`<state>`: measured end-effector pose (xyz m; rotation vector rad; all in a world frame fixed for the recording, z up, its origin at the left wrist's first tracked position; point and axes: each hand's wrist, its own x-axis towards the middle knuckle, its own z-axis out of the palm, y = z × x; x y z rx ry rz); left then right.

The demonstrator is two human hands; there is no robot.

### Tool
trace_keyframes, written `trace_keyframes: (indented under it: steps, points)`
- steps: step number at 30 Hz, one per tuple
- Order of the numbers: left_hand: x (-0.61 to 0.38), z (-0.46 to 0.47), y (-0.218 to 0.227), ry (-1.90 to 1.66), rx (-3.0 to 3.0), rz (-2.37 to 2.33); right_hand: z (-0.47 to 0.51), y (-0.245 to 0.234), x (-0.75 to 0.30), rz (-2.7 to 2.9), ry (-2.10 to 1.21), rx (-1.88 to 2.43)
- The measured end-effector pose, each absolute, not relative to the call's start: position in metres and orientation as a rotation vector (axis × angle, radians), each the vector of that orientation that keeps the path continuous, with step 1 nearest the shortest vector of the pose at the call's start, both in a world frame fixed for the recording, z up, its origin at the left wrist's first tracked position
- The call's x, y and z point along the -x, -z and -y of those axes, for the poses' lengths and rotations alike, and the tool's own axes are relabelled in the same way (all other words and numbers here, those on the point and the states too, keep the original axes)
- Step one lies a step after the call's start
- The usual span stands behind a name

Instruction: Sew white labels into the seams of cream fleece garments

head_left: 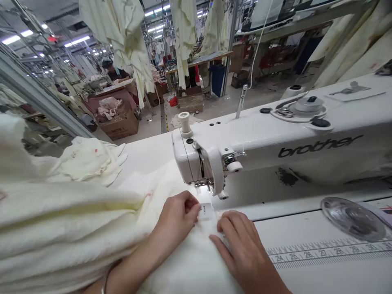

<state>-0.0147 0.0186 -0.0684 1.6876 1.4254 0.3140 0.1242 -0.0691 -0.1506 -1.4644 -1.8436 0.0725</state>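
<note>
A white sewing machine (196, 163) marked "brother" stands in front of me, its needle area lit. Cream fabric (171, 179) lies under the machine head and runs down toward me. On it, just in front of the presser foot, sits a small white label (207, 212) with dark print. My left hand (179, 214) pinches the label's left edge between thumb and finger. To the right of the label, my right hand (240, 241) rests on the fabric, fingers bent and thumb apart from them; nothing shows gripped in it.
A heap of cream fabric (61, 228) fills the left side, with cut pieces (88, 159) behind it. On the right are a clear round dish (352, 218) and a printed ruler strip (324, 253). Beyond the table stand cardboard boxes (119, 122), hanging garments (122, 36) and a seated person (114, 73).
</note>
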Motion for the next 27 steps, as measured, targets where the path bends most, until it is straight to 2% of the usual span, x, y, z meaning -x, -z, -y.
trace_keyframes:
  steps: [7,27]
  points:
    - [0.011,-0.028,0.097,-0.349,-1.594,-1.46,0.073,0.155,-0.123,1.879,0.074,1.493]
    - [0.006,-0.023,0.107,-0.347,-1.829,-1.561,0.069,0.147,-0.123,1.937,0.092,1.554]
